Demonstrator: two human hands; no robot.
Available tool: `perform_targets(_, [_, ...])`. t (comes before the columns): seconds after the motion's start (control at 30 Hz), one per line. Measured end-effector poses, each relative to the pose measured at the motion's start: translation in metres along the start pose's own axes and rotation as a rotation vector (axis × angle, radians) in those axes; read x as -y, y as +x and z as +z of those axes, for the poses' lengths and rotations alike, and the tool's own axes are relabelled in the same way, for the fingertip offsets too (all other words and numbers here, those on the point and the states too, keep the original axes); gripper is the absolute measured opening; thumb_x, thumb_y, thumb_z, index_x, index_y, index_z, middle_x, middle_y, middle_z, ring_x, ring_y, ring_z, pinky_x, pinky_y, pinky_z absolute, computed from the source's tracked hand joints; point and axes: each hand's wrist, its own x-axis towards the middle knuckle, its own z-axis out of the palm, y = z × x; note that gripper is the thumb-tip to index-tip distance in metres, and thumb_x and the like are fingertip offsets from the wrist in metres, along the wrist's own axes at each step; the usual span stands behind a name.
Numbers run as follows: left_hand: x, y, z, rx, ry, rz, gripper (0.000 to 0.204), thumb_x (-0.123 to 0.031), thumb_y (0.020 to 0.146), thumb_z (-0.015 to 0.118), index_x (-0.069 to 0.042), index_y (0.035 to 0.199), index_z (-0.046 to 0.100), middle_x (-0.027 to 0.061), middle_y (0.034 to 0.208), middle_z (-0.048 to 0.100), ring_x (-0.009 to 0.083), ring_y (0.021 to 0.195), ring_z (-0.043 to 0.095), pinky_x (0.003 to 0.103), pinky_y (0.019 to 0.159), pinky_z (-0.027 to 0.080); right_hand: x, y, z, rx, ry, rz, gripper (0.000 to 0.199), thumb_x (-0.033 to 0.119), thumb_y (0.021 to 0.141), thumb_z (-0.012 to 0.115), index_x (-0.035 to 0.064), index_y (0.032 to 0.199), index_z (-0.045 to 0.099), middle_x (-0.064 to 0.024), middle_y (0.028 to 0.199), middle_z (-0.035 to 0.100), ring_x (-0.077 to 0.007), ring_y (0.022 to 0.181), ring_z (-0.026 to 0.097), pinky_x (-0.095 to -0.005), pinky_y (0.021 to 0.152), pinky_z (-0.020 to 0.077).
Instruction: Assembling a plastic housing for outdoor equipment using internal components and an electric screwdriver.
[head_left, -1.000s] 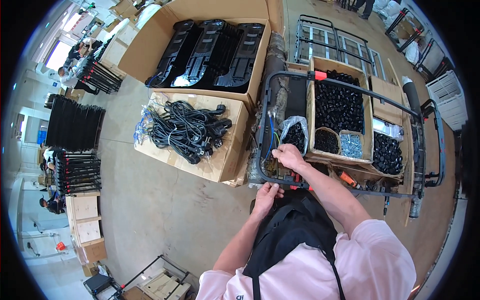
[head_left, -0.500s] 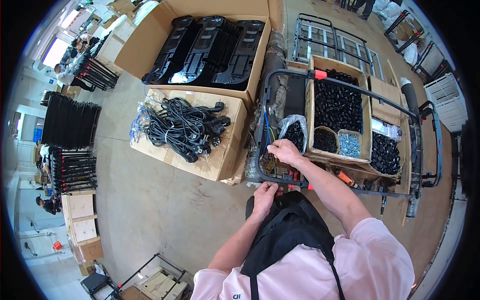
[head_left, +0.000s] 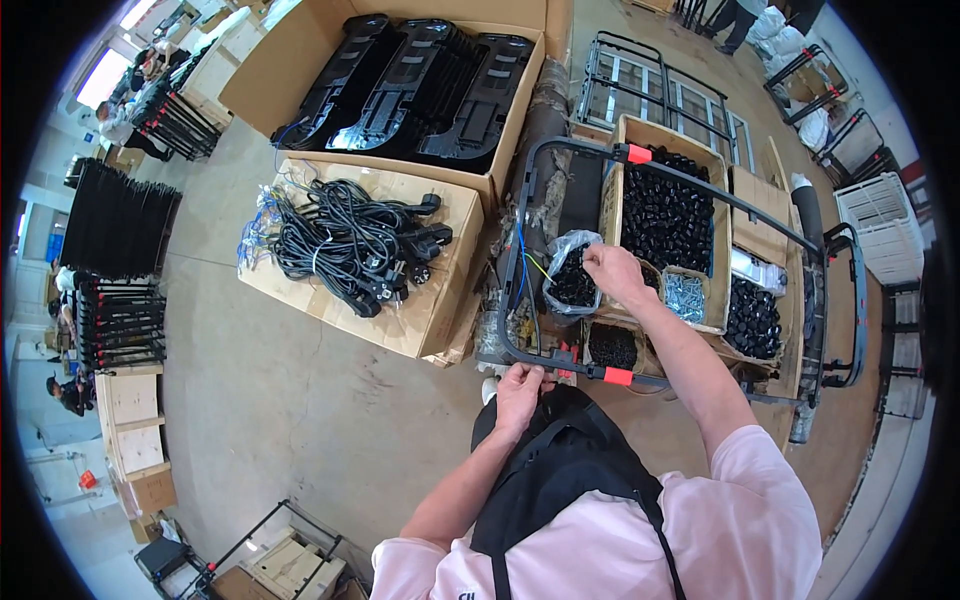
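A black tubular frame (head_left: pixel 521 215) with red fittings lies across the workbench. My left hand (head_left: pixel 519 393) is closed at its near left corner, thumb and fingers pinched on the near tube. My right hand (head_left: pixel 617 272) is above the right rim of a clear plastic bag (head_left: pixel 573 262) of small black parts. Its fingers are bent together; anything between them is too small to see. A blue wire (head_left: pixel 521 262) and a yellow-green wire (head_left: pixel 537 265) come off the frame's left side, close to the bag.
A wooden box (head_left: pixel 620 195) holds black caps and, in a compartment, silver screws (head_left: pixel 684 297). More black caps (head_left: pixel 752 318) lie to its right. At left, bundled black power cables (head_left: pixel 335 245) rest on a carton (head_left: pixel 400 330). Behind stands an open carton (head_left: pixel 250 90) of black panels.
My right hand has left the wires at the frame's left side and moved right to the bag's rim. My left hand stays at the near tube. The view has shifted slightly.
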Motion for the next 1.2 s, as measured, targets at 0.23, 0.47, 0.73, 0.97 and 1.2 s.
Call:
perform_targets(0.23, [-0.007, -0.004, 0.003, 0.006, -0.018, -0.012, 0.018, -0.015, 0.108, 0.062, 0.002, 0.104, 0.066, 0.0114, 0.097, 0.076, 0.0162, 0.083, 0.072, 0.03, 0.079, 0.06, 0.003, 0.012, 0.032, -0.03, -0.245, -0.28, 0.021, 0.017, 0.094, 0.067, 0.0054, 0.112, 0.07, -0.0201, 0.108, 0.075, -0.0404, 0.104, 0.072, -0.0515, 0.092, 0.056])
perform_targets(0.47, [-0.014, -0.008, 0.006, -0.012, 0.018, -0.021, 0.017, -0.016, 0.107, 0.062, 0.001, 0.105, 0.066, 0.0106, 0.096, 0.076, 0.0157, 0.081, 0.072, 0.03, 0.078, 0.06, -0.012, 0.015, 0.022, -0.014, -0.13, -0.296, 0.016, 0.018, 0.095, 0.066, 0.0033, 0.101, 0.065, -0.0194, 0.106, 0.074, -0.0426, 0.1, 0.071, -0.0538, 0.09, 0.0555])
perform_targets(0.73, [-0.009, -0.007, 0.005, -0.012, -0.026, -0.033, 0.016, -0.016, 0.107, 0.063, -0.001, 0.104, 0.067, 0.0095, 0.096, 0.076, 0.0156, 0.081, 0.072, 0.028, 0.076, 0.059, -0.012, 0.01, 0.025, -0.032, -0.073, -0.38, 0.026, 0.017, 0.096, 0.063, 0.007, 0.119, 0.067, -0.0202, 0.121, 0.071, -0.0403, 0.113, 0.069, -0.0516, 0.097, 0.0548])
perform_targets(0.97, [-0.005, -0.006, 0.009, -0.022, -0.084, -0.043, 0.016, -0.017, 0.107, 0.063, -0.003, 0.103, 0.067, 0.0085, 0.096, 0.077, 0.0139, 0.077, 0.071, 0.026, 0.069, 0.055, -0.009, 0.022, 0.035, 0.03, -0.167, -0.284, 0.028, 0.022, 0.095, 0.065, 0.0074, 0.119, 0.065, -0.0214, 0.105, 0.074, -0.0429, 0.105, 0.07, -0.0544, 0.091, 0.0547])
perform_targets(1.2, [-0.004, -0.011, 0.011, -0.078, -0.057, -0.017, 0.016, -0.019, 0.107, 0.063, -0.005, 0.103, 0.067, 0.0074, 0.096, 0.077, 0.0131, 0.075, 0.071, 0.025, 0.064, 0.051, -0.001, 0.009, 0.019, 0.032, -0.058, -0.271, 0.023, 0.019, 0.092, 0.064, 0.0059, 0.111, 0.065, -0.023, 0.096, 0.075, -0.0446, 0.096, 0.072, -0.0563, 0.087, 0.0552])
